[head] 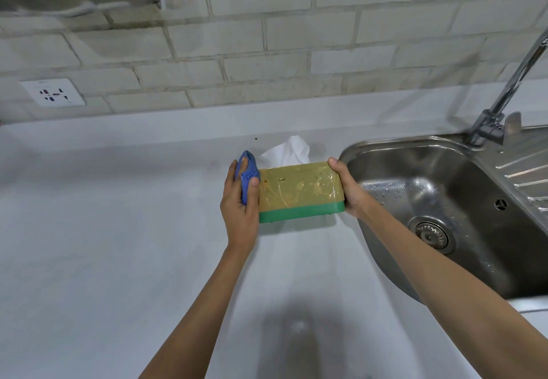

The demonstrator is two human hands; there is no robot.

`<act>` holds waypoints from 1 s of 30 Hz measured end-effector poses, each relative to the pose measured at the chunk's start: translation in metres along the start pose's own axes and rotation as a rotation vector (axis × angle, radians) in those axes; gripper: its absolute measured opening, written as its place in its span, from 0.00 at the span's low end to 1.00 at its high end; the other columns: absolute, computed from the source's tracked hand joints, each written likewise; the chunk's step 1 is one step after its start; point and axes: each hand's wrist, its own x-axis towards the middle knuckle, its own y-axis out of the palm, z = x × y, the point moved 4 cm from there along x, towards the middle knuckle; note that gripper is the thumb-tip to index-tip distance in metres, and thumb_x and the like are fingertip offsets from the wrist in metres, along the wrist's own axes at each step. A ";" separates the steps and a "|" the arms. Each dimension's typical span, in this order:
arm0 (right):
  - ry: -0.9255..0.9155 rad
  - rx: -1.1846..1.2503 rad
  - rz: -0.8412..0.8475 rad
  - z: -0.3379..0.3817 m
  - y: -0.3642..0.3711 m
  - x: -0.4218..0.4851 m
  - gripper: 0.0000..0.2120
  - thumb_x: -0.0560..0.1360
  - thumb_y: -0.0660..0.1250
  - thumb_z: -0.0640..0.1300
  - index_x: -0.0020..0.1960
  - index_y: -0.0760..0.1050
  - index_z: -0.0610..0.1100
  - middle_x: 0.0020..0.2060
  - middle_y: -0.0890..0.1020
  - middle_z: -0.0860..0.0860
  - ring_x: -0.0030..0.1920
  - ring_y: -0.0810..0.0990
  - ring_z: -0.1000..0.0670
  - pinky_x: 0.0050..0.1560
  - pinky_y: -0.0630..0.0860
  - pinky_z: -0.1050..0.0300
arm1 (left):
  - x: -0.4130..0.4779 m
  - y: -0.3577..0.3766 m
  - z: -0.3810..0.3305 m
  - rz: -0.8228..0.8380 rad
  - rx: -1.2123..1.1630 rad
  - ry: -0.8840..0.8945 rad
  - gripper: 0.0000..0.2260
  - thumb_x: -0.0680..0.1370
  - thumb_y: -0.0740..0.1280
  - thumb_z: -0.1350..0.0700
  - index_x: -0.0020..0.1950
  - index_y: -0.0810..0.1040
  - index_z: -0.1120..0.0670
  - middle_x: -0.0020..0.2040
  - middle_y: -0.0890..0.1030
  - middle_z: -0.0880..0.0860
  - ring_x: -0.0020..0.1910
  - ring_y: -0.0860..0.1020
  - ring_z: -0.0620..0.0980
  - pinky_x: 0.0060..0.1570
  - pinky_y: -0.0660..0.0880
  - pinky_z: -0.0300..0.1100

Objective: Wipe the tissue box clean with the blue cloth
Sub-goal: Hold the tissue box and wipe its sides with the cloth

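The rectangular tan-and-green plastic tissue box is showing a glossy, wrinkled clear film over its side, with soft white paper tissue sticking out. The bunched blue cloth is looking matt and fuzzy. The rounded stainless-steel sink is gleaming wet beside the smooth, matt pale-grey desk.

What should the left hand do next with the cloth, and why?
Probably drag the blue cloth rightward across the box's facing side. The left hand presses it bunched against the left end of the tissue box, the right hand steadies the other end, and the yellow face between them shows specks and smears.
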 end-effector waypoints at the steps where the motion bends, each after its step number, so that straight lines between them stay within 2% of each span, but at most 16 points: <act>1: -0.002 -0.005 -0.005 -0.001 0.000 0.000 0.33 0.66 0.58 0.66 0.61 0.73 0.44 0.42 0.85 0.51 0.42 0.85 0.52 0.46 0.79 0.54 | 0.001 -0.001 0.000 0.006 0.016 0.010 0.19 0.79 0.61 0.56 0.69 0.71 0.59 0.70 0.69 0.52 0.63 0.67 0.24 0.60 0.66 0.21; 2: -0.004 -0.004 -0.009 -0.001 0.001 0.000 0.34 0.65 0.58 0.66 0.62 0.72 0.44 0.43 0.84 0.50 0.42 0.84 0.53 0.46 0.79 0.55 | 0.002 -0.001 -0.001 0.019 0.035 0.030 0.19 0.79 0.61 0.55 0.70 0.71 0.58 0.71 0.68 0.52 0.66 0.67 0.28 0.64 0.66 0.25; 4: -0.008 0.000 -0.012 -0.001 0.001 0.001 0.36 0.65 0.58 0.66 0.65 0.70 0.43 0.45 0.83 0.49 0.42 0.84 0.53 0.45 0.80 0.56 | 0.000 0.000 -0.006 0.071 0.127 0.130 0.20 0.79 0.61 0.52 0.71 0.69 0.54 0.72 0.65 0.51 0.71 0.65 0.43 0.71 0.64 0.41; 5: -0.012 0.002 -0.011 -0.002 0.001 0.001 0.36 0.66 0.58 0.66 0.65 0.70 0.43 0.45 0.83 0.49 0.41 0.84 0.53 0.45 0.80 0.57 | -0.001 0.001 -0.008 0.106 0.214 0.218 0.20 0.79 0.60 0.50 0.71 0.68 0.54 0.72 0.64 0.51 0.72 0.64 0.50 0.72 0.62 0.48; 7: -0.022 0.011 -0.008 -0.002 0.000 0.002 0.33 0.68 0.59 0.65 0.64 0.70 0.44 0.42 0.84 0.51 0.40 0.84 0.54 0.44 0.81 0.57 | -0.007 0.002 -0.010 0.165 0.387 0.381 0.22 0.80 0.58 0.47 0.70 0.70 0.58 0.72 0.64 0.56 0.72 0.63 0.58 0.72 0.57 0.55; 9: -0.030 0.009 -0.003 -0.001 -0.001 0.002 0.31 0.69 0.60 0.65 0.62 0.70 0.44 0.41 0.85 0.52 0.40 0.84 0.54 0.42 0.81 0.58 | -0.016 -0.002 -0.009 0.236 0.481 0.478 0.23 0.81 0.55 0.46 0.69 0.72 0.60 0.72 0.64 0.59 0.72 0.60 0.59 0.73 0.53 0.54; 12: -0.023 -0.012 0.017 0.000 -0.002 0.002 0.35 0.68 0.58 0.65 0.65 0.69 0.43 0.46 0.82 0.49 0.43 0.82 0.52 0.46 0.80 0.56 | -0.032 -0.018 -0.003 0.339 0.583 0.618 0.21 0.81 0.54 0.46 0.68 0.68 0.57 0.72 0.67 0.61 0.71 0.60 0.60 0.72 0.54 0.52; 16: -0.015 -0.028 0.015 -0.001 0.001 0.002 0.31 0.73 0.55 0.63 0.66 0.69 0.43 0.46 0.82 0.49 0.41 0.84 0.55 0.43 0.81 0.58 | -0.019 -0.023 -0.010 0.223 0.476 0.383 0.24 0.80 0.56 0.46 0.67 0.74 0.62 0.71 0.67 0.62 0.72 0.62 0.59 0.74 0.56 0.36; 18: -0.019 -0.024 0.007 -0.002 0.002 0.002 0.30 0.74 0.54 0.63 0.66 0.69 0.43 0.46 0.82 0.49 0.41 0.84 0.54 0.43 0.80 0.58 | -0.016 -0.007 -0.020 0.228 0.549 0.403 0.23 0.79 0.59 0.48 0.66 0.74 0.63 0.71 0.69 0.63 0.72 0.63 0.60 0.73 0.58 0.45; 20: -0.025 -0.027 0.004 -0.002 0.003 0.000 0.30 0.73 0.55 0.63 0.65 0.69 0.43 0.44 0.83 0.50 0.41 0.84 0.54 0.43 0.80 0.57 | -0.024 0.004 -0.024 0.280 0.682 0.547 0.21 0.78 0.60 0.49 0.65 0.76 0.60 0.69 0.72 0.64 0.72 0.62 0.59 0.71 0.54 0.52; 22: -0.029 -0.037 -0.001 -0.001 0.003 -0.001 0.29 0.74 0.55 0.63 0.64 0.70 0.44 0.43 0.84 0.51 0.40 0.85 0.55 0.42 0.80 0.58 | -0.038 0.001 -0.020 0.331 0.824 0.698 0.21 0.81 0.54 0.46 0.67 0.74 0.55 0.67 0.75 0.61 0.70 0.62 0.58 0.71 0.51 0.58; 24: -0.031 -0.048 -0.001 0.000 0.004 -0.004 0.29 0.74 0.56 0.64 0.64 0.70 0.44 0.46 0.83 0.50 0.43 0.84 0.54 0.45 0.80 0.57 | -0.046 -0.013 -0.012 0.361 0.900 0.760 0.21 0.82 0.48 0.44 0.67 0.70 0.52 0.66 0.77 0.59 0.69 0.63 0.59 0.67 0.58 0.67; 25: -0.038 -0.053 -0.003 0.001 0.005 -0.004 0.28 0.74 0.56 0.64 0.63 0.71 0.45 0.47 0.82 0.50 0.45 0.83 0.53 0.48 0.79 0.56 | -0.044 -0.018 -0.011 0.362 0.870 0.731 0.22 0.82 0.48 0.44 0.67 0.70 0.53 0.66 0.76 0.60 0.69 0.65 0.62 0.63 0.62 0.70; 27: -0.052 -0.049 -0.001 0.001 0.007 -0.005 0.24 0.75 0.56 0.63 0.61 0.71 0.47 0.50 0.81 0.49 0.50 0.81 0.51 0.56 0.77 0.52 | -0.030 -0.017 -0.016 0.324 0.706 0.539 0.24 0.81 0.53 0.45 0.66 0.74 0.58 0.68 0.73 0.64 0.68 0.67 0.67 0.60 0.69 0.67; 29: -0.059 -0.038 -0.007 0.001 0.009 -0.005 0.25 0.73 0.57 0.63 0.61 0.70 0.47 0.52 0.81 0.48 0.53 0.80 0.48 0.61 0.74 0.48 | -0.017 -0.006 -0.025 0.241 0.633 0.360 0.23 0.78 0.59 0.47 0.65 0.76 0.61 0.69 0.71 0.63 0.68 0.68 0.68 0.60 0.70 0.61; 30: -0.062 -0.036 -0.014 0.001 0.010 -0.006 0.26 0.71 0.59 0.64 0.61 0.70 0.47 0.53 0.81 0.47 0.54 0.80 0.48 0.63 0.73 0.47 | -0.014 0.002 -0.028 0.220 0.680 0.339 0.22 0.77 0.60 0.48 0.64 0.77 0.60 0.69 0.72 0.63 0.67 0.69 0.68 0.59 0.70 0.61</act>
